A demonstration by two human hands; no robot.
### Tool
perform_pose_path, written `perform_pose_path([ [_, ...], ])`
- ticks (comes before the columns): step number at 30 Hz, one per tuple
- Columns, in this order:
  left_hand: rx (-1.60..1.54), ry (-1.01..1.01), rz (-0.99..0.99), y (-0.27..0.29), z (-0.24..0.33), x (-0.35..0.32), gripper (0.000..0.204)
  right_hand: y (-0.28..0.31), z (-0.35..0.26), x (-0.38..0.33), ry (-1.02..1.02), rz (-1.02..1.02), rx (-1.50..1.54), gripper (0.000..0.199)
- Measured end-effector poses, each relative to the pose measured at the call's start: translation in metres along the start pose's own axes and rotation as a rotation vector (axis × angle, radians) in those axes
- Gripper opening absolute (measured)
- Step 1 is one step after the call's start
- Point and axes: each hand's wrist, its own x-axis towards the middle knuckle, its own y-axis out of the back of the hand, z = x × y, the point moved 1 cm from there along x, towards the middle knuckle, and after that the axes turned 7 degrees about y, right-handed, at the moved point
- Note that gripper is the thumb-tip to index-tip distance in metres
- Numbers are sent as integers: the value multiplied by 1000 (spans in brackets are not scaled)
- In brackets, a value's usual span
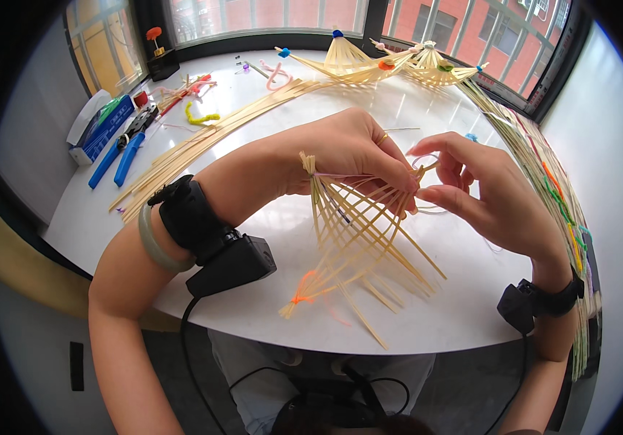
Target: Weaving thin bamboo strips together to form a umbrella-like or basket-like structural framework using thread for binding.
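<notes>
A fan-shaped lattice of thin bamboo strips (369, 225) hangs between my hands above the white table. My left hand (359, 148) is closed on one gathered corner of it, the fingers partly hidden behind the strips. At that corner's short tips, my right hand (489, 181) curls with thumb and forefinger around them; a thin pale thread (436, 211) loops there and seems caught in its fingers. Another corner is bunched at the upper left (308, 165). The bottom corner is bound with an orange tie (302, 291). Several loose strip ends fan out to the lower right.
Long flat bamboo strips (203, 141) lie along the table's left. Beside them are blue-handled pliers (129, 158), a blue box (105, 127) and a yellow pipe cleaner (201, 116). Finished bamboo pieces (344, 54) stand by the window. More strips (536, 156) line the right edge.
</notes>
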Motion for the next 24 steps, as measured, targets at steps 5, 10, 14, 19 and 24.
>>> perform_pose_path([
  [5, 60, 30, -112, -1, 1, -2, 19, -11, 6, 2, 123, -120, 30, 15],
  [10, -52, 83, -276, 3, -5, 2, 21, -9, 10, 4, 84, -111, 305, 14],
  [14, -361, 51, -351, 16, -5, 4, 23, -6, 28, -1, -20, 199, 510, 19],
  [19, -440, -270, 218, 19, -25, 18, 35, -26, 43, 7, -308, 601, 791, 26],
  [24, -483, -289, 284, -17, -19, 15, 33, -43, 20, 11, -402, 696, 963, 27],
])
